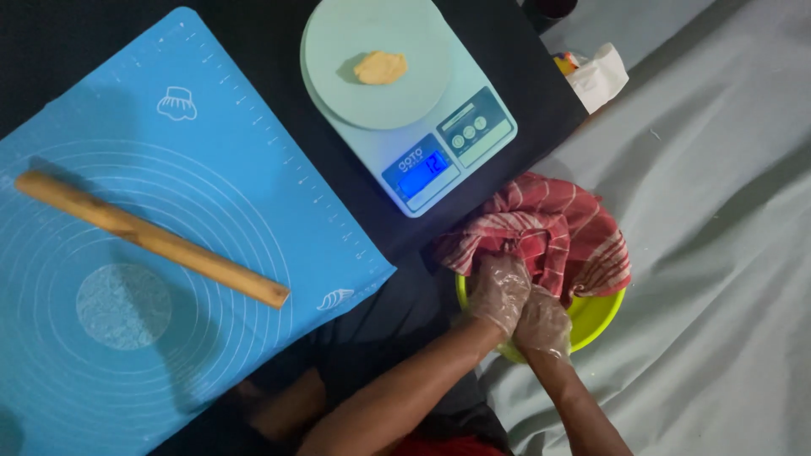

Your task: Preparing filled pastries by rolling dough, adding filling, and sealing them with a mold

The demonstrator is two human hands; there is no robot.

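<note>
Both gloved hands are working inside the yellow-green bowl (pixel 601 314) at lower right: left hand (pixel 500 290) is curling its fingers under the edge of the red striped cloth (pixel 549 230), right hand (pixel 542 323) is pressing close beside it, fingers bent into the bowl; contents hidden, so can't tell what either is gripping. Cloth is draping over most of the bowl and blocking the view inside. Just above-left, touching the cloth's edge, a pale digital kitchen scale (pixel 405 93) is sitting with its display lit and a small dough lump (pixel 380 67) on its platter. Further left, a wooden rolling pin (pixel 152 239) is lying diagonally on the blue silicone baking mat (pixel 211 169). Crumpled white tissue (pixel 598 78) is lying at top right.
</note>
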